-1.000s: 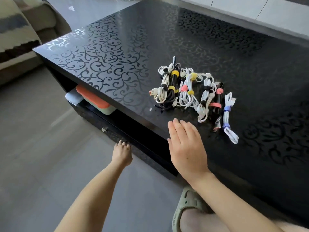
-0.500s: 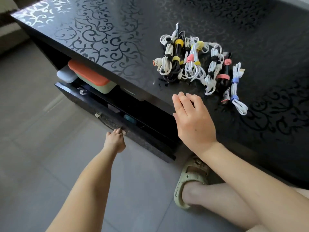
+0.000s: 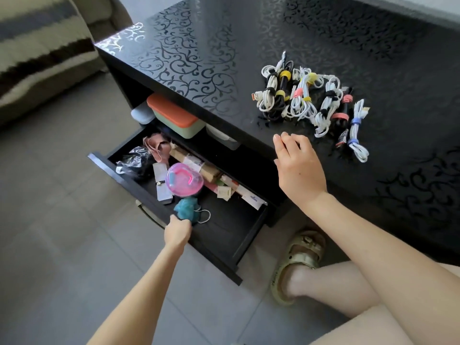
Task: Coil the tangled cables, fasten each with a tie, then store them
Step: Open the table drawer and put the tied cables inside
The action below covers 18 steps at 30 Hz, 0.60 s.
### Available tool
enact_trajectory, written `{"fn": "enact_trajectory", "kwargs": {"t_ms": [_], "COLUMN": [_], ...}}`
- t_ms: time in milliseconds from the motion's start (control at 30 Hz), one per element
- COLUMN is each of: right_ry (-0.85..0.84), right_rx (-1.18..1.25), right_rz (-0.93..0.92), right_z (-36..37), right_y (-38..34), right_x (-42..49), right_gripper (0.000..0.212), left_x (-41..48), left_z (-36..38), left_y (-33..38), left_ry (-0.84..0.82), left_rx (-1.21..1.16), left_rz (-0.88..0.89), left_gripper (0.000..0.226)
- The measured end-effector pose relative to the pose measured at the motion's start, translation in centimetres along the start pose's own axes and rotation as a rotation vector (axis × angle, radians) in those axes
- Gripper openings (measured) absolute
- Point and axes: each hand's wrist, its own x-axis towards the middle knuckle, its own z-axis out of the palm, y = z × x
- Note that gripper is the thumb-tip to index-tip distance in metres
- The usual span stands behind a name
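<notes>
Several coiled white and black cables (image 3: pixel 308 103), each bound with coloured ties, lie in a cluster on the glossy black patterned table (image 3: pixel 199 61). Below the tabletop a black drawer (image 3: pixel 224 245) stands pulled out. My left hand (image 3: pixel 177 232) grips the drawer's front edge by the handle. My right hand (image 3: pixel 297 168) hovers over the table's front edge, fingers loosely curled and holding nothing, just short of the cables.
The drawer holds a pink round case (image 3: pixel 184 180), a teal scrunchie (image 3: pixel 186 207), a black plastic bag (image 3: pixel 134 159), cardboard packets and papers. An orange-lidded green box (image 3: pixel 174 118) sits on the shelf above. A sofa (image 3: pixel 37 51) stands left; my sandalled foot (image 3: pixel 298 262) rests by the drawer.
My left hand has pulled the drawer far out, baring its contents. My right hand has stayed at the table's front edge, its fingers now a little curled.
</notes>
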Motion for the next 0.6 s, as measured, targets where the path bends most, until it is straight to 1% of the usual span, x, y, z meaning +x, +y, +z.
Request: {"fn": "enact_trajectory", "kwargs": {"t_ms": [67, 100, 167, 200, 233, 300, 333, 400, 433, 500, 533, 567, 600], "right_ry": [-0.083, -0.112, -0.130, -0.117, -0.059, 0.138, 0.218, 0.289, 0.270, 0.106, -0.001, -0.099, -0.193], "right_rx": [-0.015, -0.009, 0.087, 0.160, 0.218, 0.280, 0.292, 0.319, 0.335, 0.335, 0.351, 0.385, 0.428], "right_rz": [-0.018, -0.030, -0.017, 0.021, 0.063, 0.177, 0.261, 0.487, 0.626, 0.893, 0.985, 1.049, 1.091], "right_z": [-0.7, -1.1, -2.1, -2.9, -3.7, -4.9, -5.6, -7.0, -7.4, -7.3, -7.1, -6.8, -6.4], "right_y": [0.0, 0.0, 0.2, 0.4, 0.7, 1.5, 2.3, 4.7, 6.1, 8.9, 9.9, 10.7, 11.4], "right_x": [0.0, 0.0, 0.0, 0.0, -0.1, -0.5, -0.7, -0.8, -0.5, 0.3, 0.9, 1.5, 2.3], "right_gripper": [0.055, 0.057, 0.055, 0.051, 0.046, 0.032, 0.026, 0.019, 0.020, 0.032, 0.042, 0.052, 0.060], "left_x": [-0.6, -0.8, -1.9, -2.7, -3.6, -5.5, -6.7, -9.5, -11.0, -13.3, -13.9, -14.2, -14.4], "left_z": [-0.8, -1.2, -1.7, -1.9, -1.9, -1.8, -1.7, -1.4, -1.3, -1.0, -0.7, -0.2, 0.4], "left_y": [0.2, 0.5, 2.0, 3.4, 5.0, 8.4, 10.4, 14.8, 17.1, 21.3, 23.2, 25.1, 26.9], "left_ry": [-0.025, -0.042, -0.038, -0.028, -0.023, 0.028, 0.084, 0.228, 0.299, 0.384, 0.405, 0.428, 0.450], "left_rx": [0.055, 0.128, 0.339, 0.439, 0.524, 0.654, 0.676, 0.590, 0.502, 0.290, 0.220, 0.205, 0.251], "left_rz": [-0.014, -0.013, 0.036, 0.084, 0.142, 0.303, 0.423, 0.693, 0.827, 1.048, 1.117, 1.160, 1.166], "left_gripper": [0.033, 0.033, 0.031, 0.028, 0.024, 0.020, 0.021, 0.027, 0.030, 0.030, 0.026, 0.023, 0.024]}}
